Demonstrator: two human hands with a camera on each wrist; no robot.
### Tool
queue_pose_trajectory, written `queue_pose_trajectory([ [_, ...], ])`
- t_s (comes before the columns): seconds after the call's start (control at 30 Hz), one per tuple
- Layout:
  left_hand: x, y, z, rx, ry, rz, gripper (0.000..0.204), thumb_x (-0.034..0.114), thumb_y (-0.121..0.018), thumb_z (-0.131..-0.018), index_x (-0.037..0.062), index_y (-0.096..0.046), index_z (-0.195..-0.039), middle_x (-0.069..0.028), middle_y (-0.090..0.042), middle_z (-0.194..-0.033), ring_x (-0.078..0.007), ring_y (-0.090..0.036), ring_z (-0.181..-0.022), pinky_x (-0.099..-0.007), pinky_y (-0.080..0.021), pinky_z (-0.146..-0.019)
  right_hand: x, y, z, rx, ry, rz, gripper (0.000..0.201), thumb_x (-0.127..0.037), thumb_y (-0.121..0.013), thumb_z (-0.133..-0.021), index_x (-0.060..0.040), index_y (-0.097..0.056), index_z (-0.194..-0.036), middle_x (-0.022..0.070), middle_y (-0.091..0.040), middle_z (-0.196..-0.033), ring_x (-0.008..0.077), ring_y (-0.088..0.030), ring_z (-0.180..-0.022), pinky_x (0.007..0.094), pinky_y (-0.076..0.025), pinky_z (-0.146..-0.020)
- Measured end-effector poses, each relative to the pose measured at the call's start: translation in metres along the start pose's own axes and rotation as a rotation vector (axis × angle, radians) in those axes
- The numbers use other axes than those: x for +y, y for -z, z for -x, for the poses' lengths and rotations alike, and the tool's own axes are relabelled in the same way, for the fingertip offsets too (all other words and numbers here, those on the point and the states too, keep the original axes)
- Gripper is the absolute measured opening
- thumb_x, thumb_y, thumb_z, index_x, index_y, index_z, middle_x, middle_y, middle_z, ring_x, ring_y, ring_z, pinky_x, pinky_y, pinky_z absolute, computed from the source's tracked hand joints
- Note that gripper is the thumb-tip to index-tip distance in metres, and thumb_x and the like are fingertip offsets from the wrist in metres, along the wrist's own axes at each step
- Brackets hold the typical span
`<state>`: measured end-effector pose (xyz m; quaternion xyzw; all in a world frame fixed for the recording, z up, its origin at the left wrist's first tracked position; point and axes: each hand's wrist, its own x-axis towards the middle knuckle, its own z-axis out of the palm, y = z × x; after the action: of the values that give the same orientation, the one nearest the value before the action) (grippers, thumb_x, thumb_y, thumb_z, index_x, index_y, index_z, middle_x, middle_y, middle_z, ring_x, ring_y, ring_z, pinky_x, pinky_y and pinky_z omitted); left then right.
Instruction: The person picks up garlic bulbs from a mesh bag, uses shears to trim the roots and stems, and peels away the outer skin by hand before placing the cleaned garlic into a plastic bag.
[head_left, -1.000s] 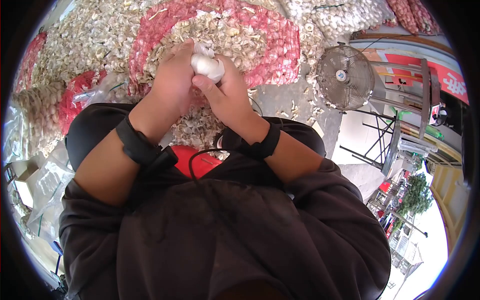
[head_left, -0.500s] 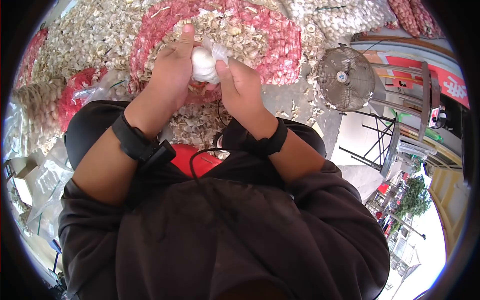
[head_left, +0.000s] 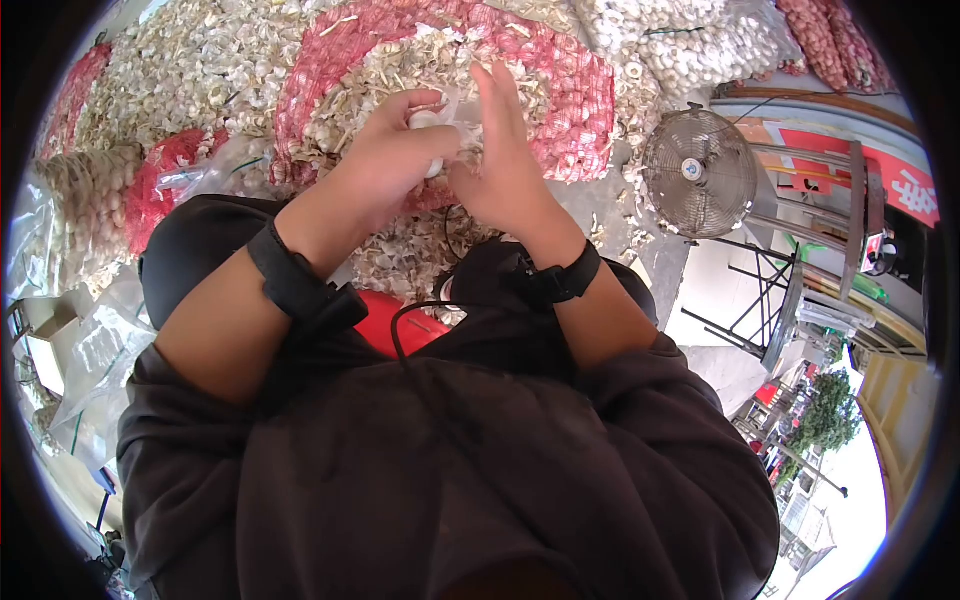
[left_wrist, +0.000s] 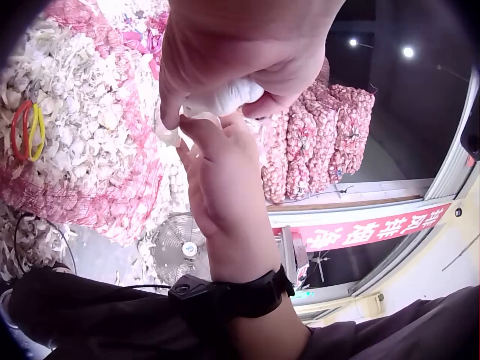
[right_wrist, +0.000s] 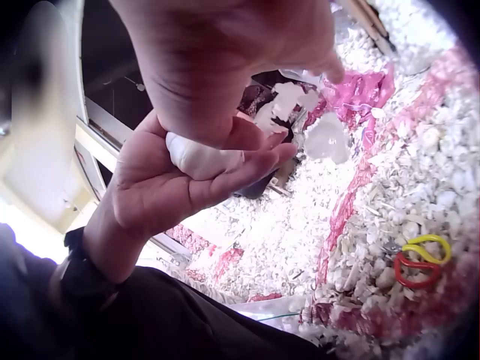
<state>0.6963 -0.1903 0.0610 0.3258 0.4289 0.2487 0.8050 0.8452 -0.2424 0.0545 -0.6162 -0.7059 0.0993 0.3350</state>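
My left hand (head_left: 400,155) holds a white garlic bulb (head_left: 424,119), its fingers curled round it. In the right wrist view the bulb (right_wrist: 201,159) lies against the left palm and fingers, partly covered by the right hand. Beside it is my right hand (head_left: 505,170), its fingers stretched up and away from the bulb and its thumb near it. Thin papery skin (head_left: 462,108) shows between the two hands. Several pale flakes of garlic skin (right_wrist: 328,139) hang below the right fingers in the right wrist view.
A red mesh sack (head_left: 585,105) heaped with loose garlic skins (head_left: 400,70) lies in front. Red and yellow handle loops (right_wrist: 427,259) stick out of the heap. A floor fan (head_left: 700,170) stands at right. Filled garlic sacks (left_wrist: 341,135) are stacked behind; clear plastic bags (head_left: 100,350) lie at left.
The left hand has turned over the bulb, so its fingers cover more of it. The right fingers, earlier bent at the bulb, have straightened upward and come away with loose skin nearby.
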Motion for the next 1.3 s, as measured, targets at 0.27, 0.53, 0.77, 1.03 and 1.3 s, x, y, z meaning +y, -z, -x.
queue_pose_trajectory([
  [0.27,-0.011,0.004,-0.008,-0.052,-0.055,0.058,0.060,0.002,-0.067,-0.076,0.0030,-0.041,-0.130,-0.0103,-0.060,-0.100,-0.0197,-0.063,-0.085,-0.0328,-0.052,-0.068,0.004,0.000,0.005,-0.138,0.097,-0.143,0.059,-0.009,-0.074,-0.073,-0.0023,-0.053,-0.128,0.0187,-0.061,-0.117,0.0330,-0.063,-0.100,0.0369,-0.054,-0.078],
  [0.53,-0.007,0.003,-0.004,-0.069,-0.056,-0.410,0.041,0.013,-0.072,-0.085,0.0124,-0.049,-0.119,-0.0007,-0.058,-0.083,-0.0062,-0.054,-0.059,-0.0229,-0.046,-0.048,0.003,0.010,0.007,-0.151,0.055,-0.090,0.031,-0.001,-0.065,-0.076,0.0017,-0.064,-0.106,0.0173,-0.064,-0.086,0.0347,-0.064,-0.076,0.0407,-0.053,-0.067],
  [0.77,-0.002,-0.001,-0.006,-0.141,-0.061,-0.249,0.049,0.051,-0.059,-0.090,0.0090,-0.051,-0.114,-0.0006,-0.057,-0.083,-0.0070,-0.052,-0.060,-0.0227,-0.043,-0.051,0.008,0.023,0.004,-0.097,-0.047,-0.225,0.025,-0.002,-0.063,-0.081,0.0001,-0.065,-0.106,0.0160,-0.065,-0.085,0.0324,-0.064,-0.074,0.0372,-0.052,-0.067],
  [1.03,-0.015,0.016,-0.028,-0.057,0.092,0.070,0.054,0.060,-0.041,-0.093,0.0081,-0.057,-0.099,-0.0047,-0.059,-0.085,-0.0140,-0.052,-0.067,-0.0354,-0.046,-0.068,-0.006,0.007,0.004,-0.100,0.086,-0.205,0.050,-0.011,-0.073,-0.080,-0.0050,-0.057,-0.127,0.0175,-0.061,-0.114,0.0290,-0.060,-0.105,0.0350,-0.050,-0.089],
  [1.3,-0.012,0.012,-0.019,0.157,0.084,-0.117,0.040,0.044,-0.047,-0.094,0.0063,-0.060,-0.101,-0.0045,-0.062,-0.087,-0.0160,-0.059,-0.073,-0.0386,-0.051,-0.066,0.010,-0.007,0.012,-0.121,0.084,-0.153,0.045,-0.015,-0.075,-0.073,-0.0028,-0.060,-0.114,0.0147,-0.065,-0.097,0.0345,-0.064,-0.086,0.0402,-0.053,-0.075],
])
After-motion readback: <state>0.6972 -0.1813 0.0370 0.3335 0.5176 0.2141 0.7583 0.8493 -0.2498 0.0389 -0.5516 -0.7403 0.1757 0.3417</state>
